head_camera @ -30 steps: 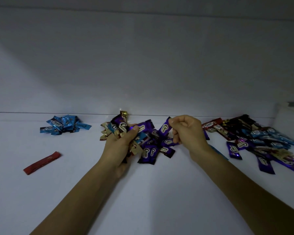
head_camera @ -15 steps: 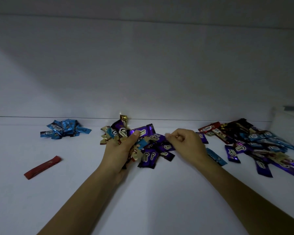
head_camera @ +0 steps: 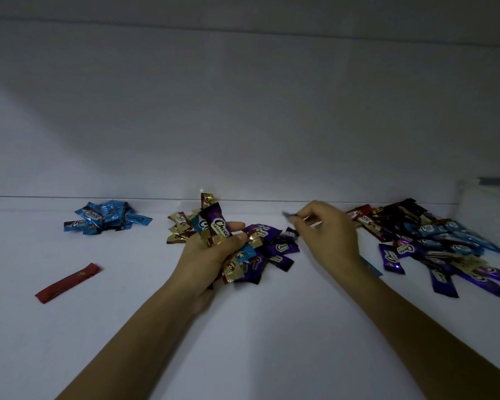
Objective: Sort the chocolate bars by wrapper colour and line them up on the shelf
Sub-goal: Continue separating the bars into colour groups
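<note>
My left hand (head_camera: 211,255) is shut on a mixed handful of chocolate bars (head_camera: 217,225): a purple "Choco" bar on top, with gold and blue ones fanned around it. Just right of it, a pile of purple bars (head_camera: 280,249) lies on the white shelf (head_camera: 243,327). My right hand (head_camera: 326,235) hovers above the shelf between that pile and the mixed heap (head_camera: 433,243). Its thumb and fingers are pinched, with a blurred purple sliver at the tips. A pile of blue bars (head_camera: 107,217) sits at the back left. One red bar (head_camera: 67,282) lies alone, front left.
The shelf's white back wall rises right behind the piles. A white textured container (head_camera: 488,215) stands at the far right edge, touching the mixed heap. A blue bar (head_camera: 371,267) peeks out under my right wrist.
My right hand dipped to the purple pile with a purple bar, then lifted and swung right towards the mixed heap. My left hand stayed put with its handful.
</note>
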Demonstrator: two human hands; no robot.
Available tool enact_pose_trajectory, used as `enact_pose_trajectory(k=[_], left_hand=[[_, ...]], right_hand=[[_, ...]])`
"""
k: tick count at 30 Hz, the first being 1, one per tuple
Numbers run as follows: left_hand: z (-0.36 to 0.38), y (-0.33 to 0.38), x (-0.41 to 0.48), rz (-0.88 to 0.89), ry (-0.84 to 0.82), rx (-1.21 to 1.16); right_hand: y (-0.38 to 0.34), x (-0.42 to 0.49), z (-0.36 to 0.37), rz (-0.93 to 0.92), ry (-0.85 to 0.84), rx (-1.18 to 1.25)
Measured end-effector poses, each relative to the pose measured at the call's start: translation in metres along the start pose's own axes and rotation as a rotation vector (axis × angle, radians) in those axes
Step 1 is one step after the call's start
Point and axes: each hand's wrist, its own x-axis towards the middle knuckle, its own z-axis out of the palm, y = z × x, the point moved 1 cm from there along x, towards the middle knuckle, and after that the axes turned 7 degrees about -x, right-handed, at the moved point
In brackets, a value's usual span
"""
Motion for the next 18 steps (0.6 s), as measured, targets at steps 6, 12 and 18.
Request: enact_pose_trajectory(k=[6,12,18], left_hand=[[0.006,-0.001,-0.004,-0.002,-0.12,0.047],[0.015,-0.004,-0.01,0.008,-0.293,0.18],[0.014,-0.004,-0.007,0.026,-0.28,0.165]], right_hand=[[-0.014,-0.009,0.007,-0.144,-0.207,-0.132],[-0.055,-0.013,-0.001,0.068,-0.561,0.778],[-0.046,-0.009,0.002,0.31,-0.31,0.853]])
